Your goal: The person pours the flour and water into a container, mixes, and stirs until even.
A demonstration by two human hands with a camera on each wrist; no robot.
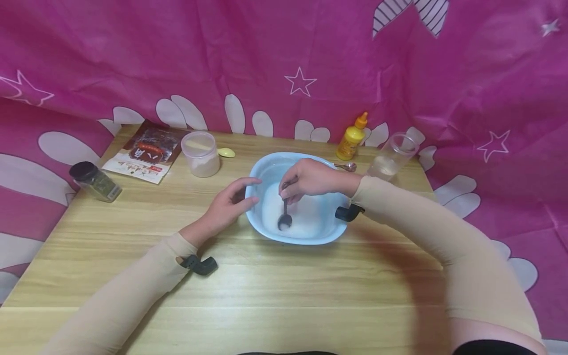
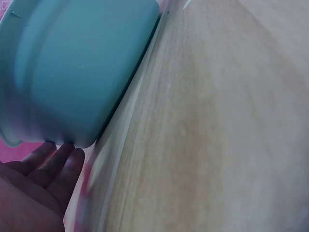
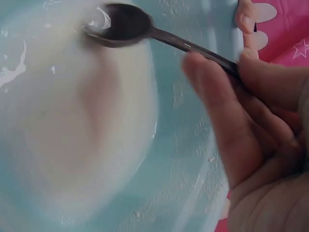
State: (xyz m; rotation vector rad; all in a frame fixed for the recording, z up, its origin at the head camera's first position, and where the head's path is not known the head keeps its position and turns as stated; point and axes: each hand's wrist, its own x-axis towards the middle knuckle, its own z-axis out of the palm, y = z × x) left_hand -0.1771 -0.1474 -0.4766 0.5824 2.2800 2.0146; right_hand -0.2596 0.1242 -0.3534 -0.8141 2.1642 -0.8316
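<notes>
A light-blue plastic basin (image 1: 293, 240) holds milky white liquid (image 1: 317, 209). My right hand (image 1: 306, 180), above the basin, pinches the handle of a small dark spoon (image 1: 285, 217). The spoon's bowl hangs over the liquid, carrying a little of the pale liquid. At the basin's left side, my left hand (image 1: 226, 202) holds the rim, thumb and index finger over the edge. In the left wrist view, the other fingers (image 2: 58, 171) rest on the outer wall.
Behind the basin stand a yellow squeeze bottle (image 1: 352, 140), metal measuring spoons (image 1: 348, 166) and a clear plastic cup (image 1: 395, 155). To the left are a tub of white powder (image 1: 201, 160), a yellow spoon (image 1: 227, 153), a brown-white packet (image 1: 148, 150) and a spice jar (image 1: 95, 182). A pink curtain hangs behind.
</notes>
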